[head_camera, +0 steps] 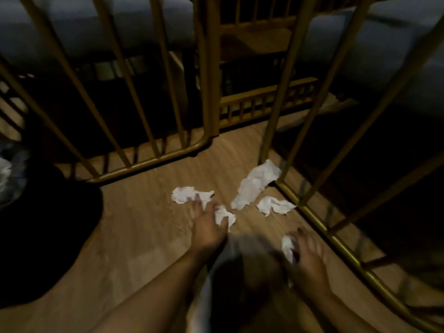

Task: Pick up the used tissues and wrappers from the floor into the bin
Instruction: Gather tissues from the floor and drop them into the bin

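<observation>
White tissue [224, 216] pinched, left hand [207, 227]; right hand [308, 254] grips another [287, 246].

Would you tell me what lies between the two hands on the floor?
In the head view, only bare wooden floor lies between the left hand and right hand.

crumpled white paper tissues [257, 186], matt wood-grain floor [144, 212], smooth glossy gold metal bed frames [153, 162]

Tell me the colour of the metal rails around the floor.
The rails are a golden brass colour, seen clearest in the head view.
</observation>
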